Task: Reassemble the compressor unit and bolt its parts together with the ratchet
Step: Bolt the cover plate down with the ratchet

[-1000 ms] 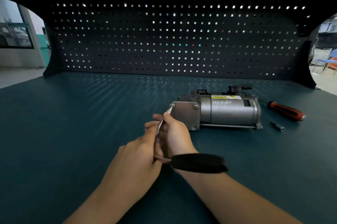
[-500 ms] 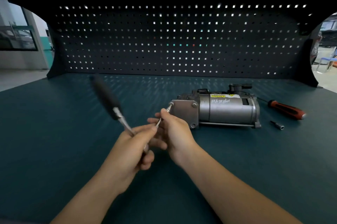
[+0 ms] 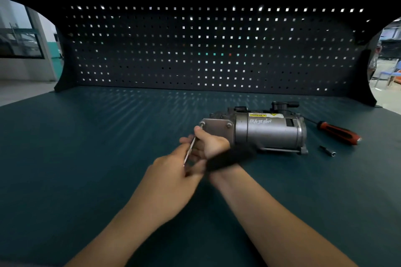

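From the head view, the compressor unit (image 3: 267,134) lies on its side on the green worktop (image 3: 86,158), right of centre, with its flat end plate (image 3: 217,131) turned toward the person. The right hand (image 3: 209,144) has its fingers (image 3: 199,136) curled round the slim steel shaft of the ratchet (image 3: 190,150), thumb up by the bolt (image 3: 202,124) at the plate's upper left corner. The left hand (image 3: 171,171) is closed on the tool's near end, and the black handle is a blur across the right wrist. I'd say this corner bolt is being run down. The right hand should hold the shaft square on the bolt head so the bit doesn't slip off, with short, even swings from the left. Nothing clamps the unit, so a hard pull could slide it. A second bolt (image 3: 229,125) already sits in the plate. A red-handled screwdriver (image 3: 338,134) and a loose socket (image 3: 327,150) lie apart to the right.
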